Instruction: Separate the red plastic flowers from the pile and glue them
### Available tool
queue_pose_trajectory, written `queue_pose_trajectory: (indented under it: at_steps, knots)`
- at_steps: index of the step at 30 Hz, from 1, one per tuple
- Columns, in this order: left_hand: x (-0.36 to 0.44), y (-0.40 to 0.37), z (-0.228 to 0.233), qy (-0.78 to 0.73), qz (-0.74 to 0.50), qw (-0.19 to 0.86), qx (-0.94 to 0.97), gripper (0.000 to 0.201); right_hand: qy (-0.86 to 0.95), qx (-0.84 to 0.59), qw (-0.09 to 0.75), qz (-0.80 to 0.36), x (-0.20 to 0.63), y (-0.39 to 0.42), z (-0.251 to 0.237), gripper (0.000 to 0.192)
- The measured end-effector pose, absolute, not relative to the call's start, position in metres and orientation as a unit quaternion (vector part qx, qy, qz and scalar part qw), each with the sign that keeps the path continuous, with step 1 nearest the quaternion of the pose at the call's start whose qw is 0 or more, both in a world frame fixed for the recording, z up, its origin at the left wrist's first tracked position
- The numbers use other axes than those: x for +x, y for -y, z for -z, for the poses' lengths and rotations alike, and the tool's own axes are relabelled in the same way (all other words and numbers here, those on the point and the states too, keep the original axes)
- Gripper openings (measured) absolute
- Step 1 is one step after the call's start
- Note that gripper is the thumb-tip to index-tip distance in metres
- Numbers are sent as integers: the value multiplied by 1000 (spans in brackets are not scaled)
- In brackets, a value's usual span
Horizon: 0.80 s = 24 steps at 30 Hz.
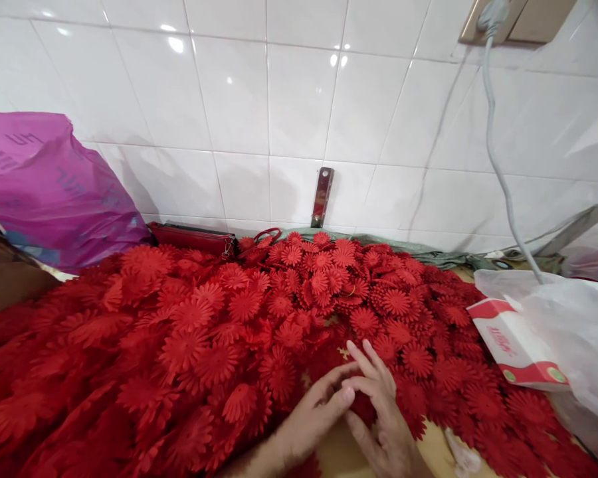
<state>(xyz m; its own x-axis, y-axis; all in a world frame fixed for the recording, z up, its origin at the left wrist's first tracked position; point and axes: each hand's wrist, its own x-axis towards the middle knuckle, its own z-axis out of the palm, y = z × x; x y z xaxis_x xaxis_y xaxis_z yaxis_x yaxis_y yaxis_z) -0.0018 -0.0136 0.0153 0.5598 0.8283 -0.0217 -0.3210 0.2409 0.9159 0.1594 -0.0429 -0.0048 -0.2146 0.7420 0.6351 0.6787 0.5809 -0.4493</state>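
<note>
My left hand (311, 415) and my right hand (381, 415) meet in front of me at the lower middle, their fingertips touching. The left thumb and curled fingers press together against the right index finger. On the right hand two fingers stretch forward while the index bends in toward the left thumb. A dark red patch shows in the gap between the right thumb and index; whether it is held or lies behind I cannot tell. All around the hands spreads a heap of red artificial flower heads (279, 305) with many thin petals.
A purple plastic bag (90, 192) and a red purse (192, 239) stand against the tiled wall (299, 99). At right lie a red-and-white box (521, 345) and a white plastic bag (578, 332). A grey cable (493, 139) hangs from the socket. Yellow tabletop (346, 451) shows below the hands.
</note>
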Motion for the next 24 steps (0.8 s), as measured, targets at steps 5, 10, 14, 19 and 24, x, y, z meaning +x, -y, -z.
queue_pose_trajectory:
  at_steps: [5,10,14,19,24]
  knots:
    - [3,10,-7,-221,-347,804,429,55,783,-498,371,-25,164,41,18,64]
    - [10,12,-1,-226,-347,847,334,44,809,-483,332,44,171,37,12,65]
    - [8,13,-5,-232,-349,862,285,41,827,-454,320,82,168,41,4,85]
    - [3,13,-9,-237,-310,883,261,31,798,-466,369,100,162,40,3,72]
    - [1,10,-6,-191,-316,892,261,38,799,-428,421,12,162,37,-2,52]
